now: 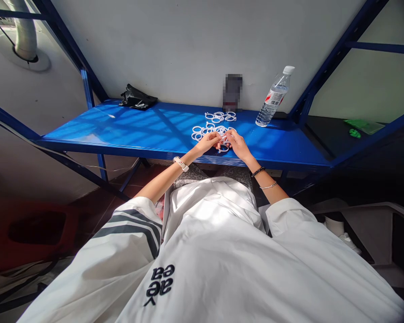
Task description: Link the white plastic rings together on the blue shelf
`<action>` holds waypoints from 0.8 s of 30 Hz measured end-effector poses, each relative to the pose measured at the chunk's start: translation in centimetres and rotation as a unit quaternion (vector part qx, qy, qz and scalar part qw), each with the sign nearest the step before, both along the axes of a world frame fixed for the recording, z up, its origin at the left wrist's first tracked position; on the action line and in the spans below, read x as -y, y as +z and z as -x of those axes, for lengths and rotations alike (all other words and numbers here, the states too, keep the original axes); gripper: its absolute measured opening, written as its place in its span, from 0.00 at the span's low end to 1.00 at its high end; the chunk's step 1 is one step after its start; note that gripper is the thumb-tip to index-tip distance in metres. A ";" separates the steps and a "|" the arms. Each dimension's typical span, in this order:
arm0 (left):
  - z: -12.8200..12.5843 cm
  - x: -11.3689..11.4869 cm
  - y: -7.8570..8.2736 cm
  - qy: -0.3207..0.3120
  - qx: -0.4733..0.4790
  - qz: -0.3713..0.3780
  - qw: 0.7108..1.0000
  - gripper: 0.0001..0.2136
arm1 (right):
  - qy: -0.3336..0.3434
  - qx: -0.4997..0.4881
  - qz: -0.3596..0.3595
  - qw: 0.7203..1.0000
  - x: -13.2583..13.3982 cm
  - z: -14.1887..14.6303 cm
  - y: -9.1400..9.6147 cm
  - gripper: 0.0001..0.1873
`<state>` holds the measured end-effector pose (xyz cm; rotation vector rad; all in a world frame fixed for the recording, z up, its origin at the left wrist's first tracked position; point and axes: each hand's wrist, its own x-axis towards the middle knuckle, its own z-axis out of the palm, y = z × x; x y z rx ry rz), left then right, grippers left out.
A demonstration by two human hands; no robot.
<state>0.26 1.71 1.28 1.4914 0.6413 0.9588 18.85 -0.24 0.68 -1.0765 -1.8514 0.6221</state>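
Note:
Both hands meet near the front edge of the blue table, each pinching the same small white plastic ring [223, 149]. My left hand [208, 141], closed, grips it from the left with thumb and fingertips. From the right, the fingers of my right hand [237, 143] are closed on its upper part. The fingertips hide where they meet the ring. Just behind the hands lies a loose pile of similar white rings [198, 133], partly covered by the fingers. Farther back is a second, smaller group of white rings [217, 117].
A clear water bottle [274, 98] stands at the back right of the blue table [168, 130]. Near the wall is a pixelated dark object [232, 92]. A crumpled black plastic bag [138, 97] lies at back left. Blue metal posts [87, 89] frame the table.

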 end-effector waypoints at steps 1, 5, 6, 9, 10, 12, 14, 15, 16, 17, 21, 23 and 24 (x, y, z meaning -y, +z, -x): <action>0.0 0.0 0.0 0.000 -0.002 -0.001 1.000 0.13 | -0.002 0.000 0.001 1.000 0.0 0.0 0.0 0.35; 0.1 -0.1 -0.1 0.001 -0.009 -0.013 1.000 0.13 | -0.006 -0.002 0.001 1.000 0.0 0.0 0.0 0.34; 0.1 -0.1 -0.1 0.000 -0.009 -0.015 1.000 0.13 | -0.007 -0.002 0.002 1.000 0.0 0.0 0.0 0.34; 0.1 -0.2 -0.2 -0.002 -0.009 -0.018 1.000 0.14 | -0.012 -0.003 0.004 1.000 0.0 0.1 0.0 0.33; 0.1 -0.2 -0.2 -0.003 -0.008 -0.019 1.000 0.14 | -0.013 -0.005 0.004 1.000 -0.1 0.1 0.0 0.32; 0.1 -0.2 -0.2 -0.006 -0.005 -0.023 1.000 0.15 | -0.012 -0.010 0.007 1.000 -0.1 0.1 0.0 0.32; 0.1 -0.2 -0.3 -0.008 -0.005 -0.025 1.000 0.15 | -0.008 -0.014 0.009 1.000 -0.1 0.0 0.0 0.31; 0.1 -0.2 -0.3 -0.009 -0.006 -0.025 1.000 0.15 | -0.006 -0.015 0.010 1.000 -0.1 0.0 0.0 0.31; 0.1 -0.2 -0.3 -0.008 -0.007 -0.025 1.000 0.16 | -0.004 -0.016 0.010 1.000 -0.1 0.0 0.0 0.31; 0.1 -0.2 -0.3 -0.005 -0.008 -0.026 1.000 0.16 | -0.002 -0.017 0.010 1.000 -0.2 0.0 -0.1 0.31; 0.1 -0.1 -0.3 0.004 -0.014 -0.035 0.999 0.16 | 0.008 -0.015 0.009 1.000 -0.4 -0.1 -0.3 0.30; 0.2 0.0 -0.3 0.003 -0.017 -0.041 0.999 0.16 | 0.007 -0.011 0.004 1.000 -0.4 -0.1 -0.3 0.29; 0.2 0.0 -0.3 0.001 -0.017 -0.043 0.999 0.16 | 0.006 -0.008 -0.001 1.000 -0.5 -0.1 -0.3 0.28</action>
